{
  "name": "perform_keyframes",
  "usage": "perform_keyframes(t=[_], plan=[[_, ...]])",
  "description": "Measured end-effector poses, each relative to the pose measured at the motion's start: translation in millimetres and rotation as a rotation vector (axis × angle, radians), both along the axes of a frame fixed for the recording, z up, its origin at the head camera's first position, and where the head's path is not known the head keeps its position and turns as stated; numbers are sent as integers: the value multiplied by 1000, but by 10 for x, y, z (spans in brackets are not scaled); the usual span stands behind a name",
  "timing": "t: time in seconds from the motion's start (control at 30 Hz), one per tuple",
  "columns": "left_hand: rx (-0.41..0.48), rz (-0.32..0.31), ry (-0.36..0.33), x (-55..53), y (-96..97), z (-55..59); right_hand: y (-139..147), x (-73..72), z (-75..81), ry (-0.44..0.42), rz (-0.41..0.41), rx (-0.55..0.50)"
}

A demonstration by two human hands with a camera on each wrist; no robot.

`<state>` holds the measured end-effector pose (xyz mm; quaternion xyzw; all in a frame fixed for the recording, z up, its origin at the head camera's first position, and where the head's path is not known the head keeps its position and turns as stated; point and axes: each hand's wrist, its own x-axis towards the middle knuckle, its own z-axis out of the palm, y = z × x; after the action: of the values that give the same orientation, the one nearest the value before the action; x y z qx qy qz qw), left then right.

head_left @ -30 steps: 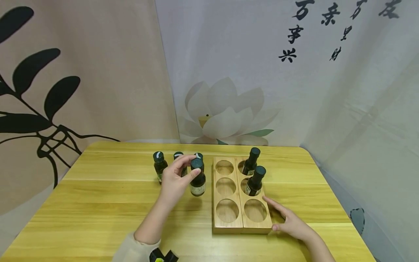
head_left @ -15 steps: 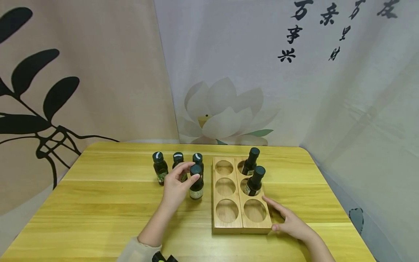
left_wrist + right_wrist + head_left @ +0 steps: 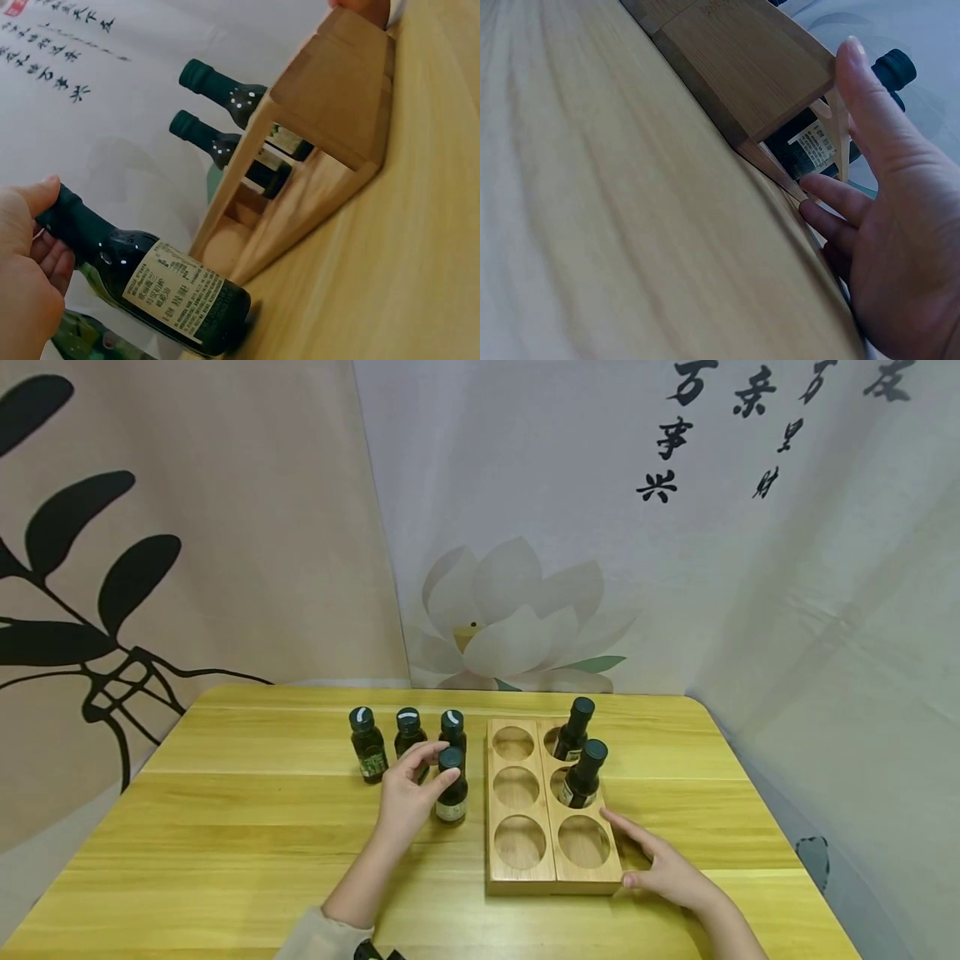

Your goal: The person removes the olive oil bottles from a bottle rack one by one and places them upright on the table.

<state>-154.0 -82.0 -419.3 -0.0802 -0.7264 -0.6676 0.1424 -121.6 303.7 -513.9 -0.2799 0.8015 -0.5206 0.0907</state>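
Observation:
My left hand (image 3: 405,793) pinches the capped neck of a small dark glass bottle (image 3: 452,810) with a pale label. In the left wrist view the bottle (image 3: 169,281) shows its printed label; whether its base touches the table I cannot tell. To its right lies a wooden bottle rack (image 3: 525,885) with two rows of round holes. Two dark bottles (image 3: 582,781) stand in the far and middle holes of its right row. My right hand (image 3: 663,868) touches the rack's near right side, thumb and fingers extended, with nothing gripped.
Behind my left hand stand three dark bottles with white-marked caps, the leftmost bottle (image 3: 369,752) in fullest view. The wooden table (image 3: 225,843) ends at a fabric backdrop (image 3: 300,568) behind.
My left hand has lowered the bottle slightly and brought it a little nearer to me. The right hand and the rack have stayed still.

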Motion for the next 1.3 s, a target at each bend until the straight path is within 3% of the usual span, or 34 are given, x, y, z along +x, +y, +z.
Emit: perform_keyframes(t=[0.1,0.5,0.63,0.73,0.87,0.97,1.2,1.3], plan=[[-9,-1,-1,61,9,83,-7,-5,8,-4,3,-5],[-15,-12,-7,48,-40,74,-10,-19,19,-15,2,-6],[-27,-41,34,7,-45,107,-7,-24,11,-16,5,-14],[-29,-59,114,-39,-16,119,-5,-25,12,-17,8,-17],[-30,-79,247,-66,94,172,-10,-17,26,-23,-4,-8],[-19,-92,297,-45,228,257,-15,-12,31,-23,-15,2],[-5,-181,261,121,611,517,-1,-5,15,5,-26,35],[0,-227,235,162,771,565,0,0,20,-1,-32,34]])
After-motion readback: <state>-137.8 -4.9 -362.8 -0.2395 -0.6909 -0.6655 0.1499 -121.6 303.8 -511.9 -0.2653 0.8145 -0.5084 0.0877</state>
